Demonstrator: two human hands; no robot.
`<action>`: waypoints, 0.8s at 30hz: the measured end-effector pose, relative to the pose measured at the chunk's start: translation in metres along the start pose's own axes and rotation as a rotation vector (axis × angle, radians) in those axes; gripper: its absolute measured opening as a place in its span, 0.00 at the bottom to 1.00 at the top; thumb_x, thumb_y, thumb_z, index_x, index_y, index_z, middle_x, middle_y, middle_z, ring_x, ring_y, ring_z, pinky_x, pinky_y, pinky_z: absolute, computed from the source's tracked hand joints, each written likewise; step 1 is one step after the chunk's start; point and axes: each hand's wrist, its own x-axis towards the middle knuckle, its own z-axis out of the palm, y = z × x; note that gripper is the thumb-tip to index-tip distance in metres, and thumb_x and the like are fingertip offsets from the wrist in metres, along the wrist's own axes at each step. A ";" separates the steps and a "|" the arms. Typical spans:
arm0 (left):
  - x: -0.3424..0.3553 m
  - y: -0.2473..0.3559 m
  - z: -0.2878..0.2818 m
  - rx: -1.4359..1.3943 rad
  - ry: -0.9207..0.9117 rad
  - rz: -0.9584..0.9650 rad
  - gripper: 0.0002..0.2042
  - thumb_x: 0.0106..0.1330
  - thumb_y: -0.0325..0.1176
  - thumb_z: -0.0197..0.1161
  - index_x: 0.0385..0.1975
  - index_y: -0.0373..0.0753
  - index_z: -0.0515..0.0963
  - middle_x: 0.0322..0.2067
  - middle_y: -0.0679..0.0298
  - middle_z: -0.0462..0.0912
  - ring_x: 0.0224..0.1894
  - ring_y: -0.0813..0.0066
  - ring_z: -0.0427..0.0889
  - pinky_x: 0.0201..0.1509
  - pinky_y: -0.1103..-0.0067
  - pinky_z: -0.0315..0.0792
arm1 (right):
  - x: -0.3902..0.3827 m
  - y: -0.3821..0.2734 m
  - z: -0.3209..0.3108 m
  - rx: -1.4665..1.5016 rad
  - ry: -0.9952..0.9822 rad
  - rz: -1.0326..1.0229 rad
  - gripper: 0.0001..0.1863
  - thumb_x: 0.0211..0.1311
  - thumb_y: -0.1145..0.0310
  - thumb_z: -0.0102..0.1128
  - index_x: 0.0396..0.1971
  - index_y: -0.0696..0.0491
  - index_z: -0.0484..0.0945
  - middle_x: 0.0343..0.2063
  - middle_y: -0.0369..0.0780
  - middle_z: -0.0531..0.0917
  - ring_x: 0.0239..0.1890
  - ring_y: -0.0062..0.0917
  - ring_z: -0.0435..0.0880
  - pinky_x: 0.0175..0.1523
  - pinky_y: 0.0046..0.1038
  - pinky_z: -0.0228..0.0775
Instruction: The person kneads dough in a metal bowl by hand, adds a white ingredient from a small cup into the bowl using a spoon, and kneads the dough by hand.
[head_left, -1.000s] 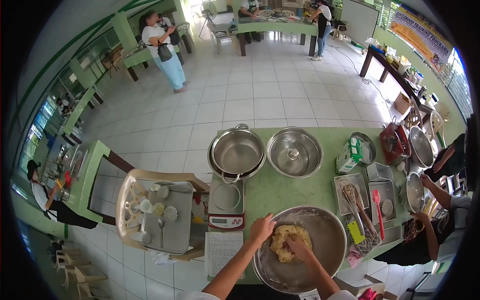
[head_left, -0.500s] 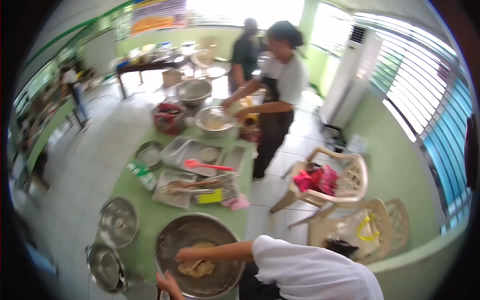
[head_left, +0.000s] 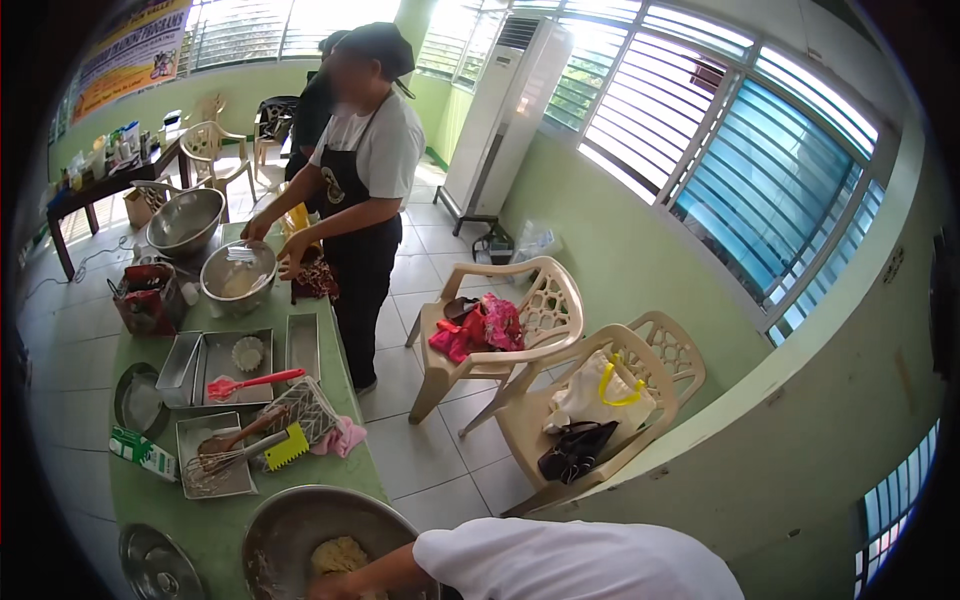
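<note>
At the bottom of the view a wide metal mixing bowl point(head_left: 285, 520) stands on the green table, cut off by the lower edge. A lump of pale yellow dough point(head_left: 340, 555) lies inside it. From the lower right my arm in a white sleeve reaches into the bowl. My right hand point(head_left: 338, 586) presses at the near side of the dough, its fingers curled and partly cut off by the frame. My left hand is out of view.
Beyond the bowl lie a whisk point(head_left: 225, 462), a yellow scraper point(head_left: 287, 447), a red spatula point(head_left: 255, 381) and baking pans point(head_left: 303, 345). A pot lid point(head_left: 160, 565) sits at left. Across the table a co-worker point(head_left: 375, 150) handles another bowl point(head_left: 238, 280). Chairs point(head_left: 540, 300) stand right.
The view has swung right and up, so the bowl sits lower in the picture. My left hand, earlier at the bowl's rim, has left the view. My right hand stays at the dough.
</note>
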 end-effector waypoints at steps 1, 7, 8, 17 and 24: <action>0.001 -0.007 0.002 0.076 -0.050 -0.057 0.19 0.56 0.40 0.64 0.28 0.24 0.77 0.21 0.46 0.78 0.23 0.47 0.77 0.31 0.58 0.69 | 0.007 -0.004 0.001 0.001 0.057 -0.059 0.16 0.54 0.60 0.52 0.24 0.60 0.77 0.22 0.50 0.79 0.26 0.40 0.78 0.35 0.37 0.69; 0.009 0.003 0.019 -0.031 -0.028 0.123 0.24 0.58 0.50 0.60 0.41 0.31 0.78 0.29 0.44 0.81 0.30 0.42 0.78 0.37 0.58 0.70 | 0.023 -0.002 0.012 0.153 0.512 0.076 0.15 0.55 0.63 0.49 0.23 0.60 0.76 0.23 0.49 0.79 0.27 0.43 0.79 0.36 0.39 0.70; 0.008 0.005 0.013 -0.084 -0.007 0.120 0.24 0.58 0.49 0.60 0.42 0.31 0.78 0.30 0.44 0.81 0.30 0.41 0.78 0.38 0.58 0.70 | 0.018 -0.013 0.005 0.182 0.408 0.073 0.12 0.53 0.65 0.51 0.23 0.60 0.76 0.24 0.50 0.78 0.28 0.44 0.78 0.37 0.40 0.69; -0.008 0.015 -0.011 -0.037 0.080 0.030 0.31 0.56 0.55 0.60 0.51 0.36 0.73 0.36 0.44 0.81 0.36 0.42 0.79 0.44 0.57 0.70 | 0.007 0.016 -0.028 -0.320 0.499 0.012 0.13 0.45 0.63 0.59 0.26 0.59 0.78 0.33 0.52 0.79 0.35 0.46 0.79 0.41 0.43 0.72; -0.009 0.058 -0.007 -0.236 0.133 0.000 0.22 0.55 0.38 0.63 0.47 0.30 0.73 0.41 0.43 0.79 0.44 0.44 0.77 0.47 0.62 0.71 | -0.037 0.023 -0.029 -0.467 0.217 -0.029 0.18 0.45 0.60 0.62 0.38 0.49 0.79 0.38 0.45 0.80 0.35 0.42 0.81 0.43 0.39 0.73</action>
